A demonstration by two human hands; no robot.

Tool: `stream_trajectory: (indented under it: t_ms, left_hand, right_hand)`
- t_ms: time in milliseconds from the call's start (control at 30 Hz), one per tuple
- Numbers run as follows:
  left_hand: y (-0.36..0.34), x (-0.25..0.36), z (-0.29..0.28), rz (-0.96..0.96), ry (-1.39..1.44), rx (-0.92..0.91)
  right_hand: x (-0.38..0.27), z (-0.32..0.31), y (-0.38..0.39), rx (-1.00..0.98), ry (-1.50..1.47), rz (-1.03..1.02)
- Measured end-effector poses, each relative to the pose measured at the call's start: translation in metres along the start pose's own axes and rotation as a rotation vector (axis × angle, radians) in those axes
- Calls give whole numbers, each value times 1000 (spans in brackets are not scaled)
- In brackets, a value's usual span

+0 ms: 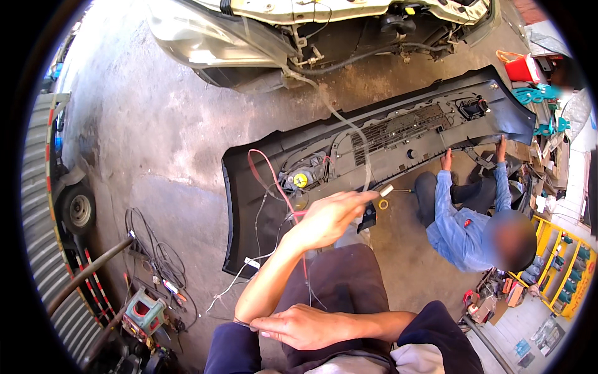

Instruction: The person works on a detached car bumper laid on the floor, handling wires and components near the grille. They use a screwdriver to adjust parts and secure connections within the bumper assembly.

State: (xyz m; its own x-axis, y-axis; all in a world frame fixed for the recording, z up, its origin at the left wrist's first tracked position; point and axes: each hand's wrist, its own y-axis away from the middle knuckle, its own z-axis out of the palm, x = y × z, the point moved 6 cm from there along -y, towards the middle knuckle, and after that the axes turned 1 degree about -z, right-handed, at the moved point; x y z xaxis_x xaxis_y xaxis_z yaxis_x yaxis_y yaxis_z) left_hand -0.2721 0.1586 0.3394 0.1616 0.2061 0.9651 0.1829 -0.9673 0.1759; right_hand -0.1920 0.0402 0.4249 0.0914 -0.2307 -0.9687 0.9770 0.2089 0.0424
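Note:
My left hand (327,219) is closed over the bumper's lower edge, with a short white cylindrical piece (387,191) at its fingertips. A translucent hose (356,128) runs from the car down to these fingers; whether they grip it too is unclear. A pink-red wire (274,171) passes by the same hand. My right hand (302,327) lies across my left forearm near the sleeve, fingers curled at a thin dark band; what they pinch is hidden. The black car bumper (249,206) lies inner side up, with a yellow-capped lamp (300,181) fitted in it.
A co-worker in a blue shirt (461,237) crouches at right, both hands on the bumper's edge. The car (212,47) without its front bumper stands ahead. A yellow rack (551,265), a red container (522,68), a stool (144,315), cables (168,262) and a wheel (80,210) stand around.

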Motion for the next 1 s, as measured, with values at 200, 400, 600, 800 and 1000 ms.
stream_trajectory:
  t_ms: [200,400,600,800,1000]
  left_hand:
    - [-26,-11,42,-46,528,-1]
    - [-14,25,59,-71,622,-18]
    - [26,5,1,-288,1350,92]
    - [38,18,-23,-175,1873,210]
    - [-21,33,-19,103,1808,320]
  right_hand:
    - [-11,3,3,42,119,-81]
    - [-8,-18,-1,326,312,-35]
    - [4,-54,40,356,523,117]
    - [27,-67,52,452,821,-30]
    - [9,-43,53,443,488,100]
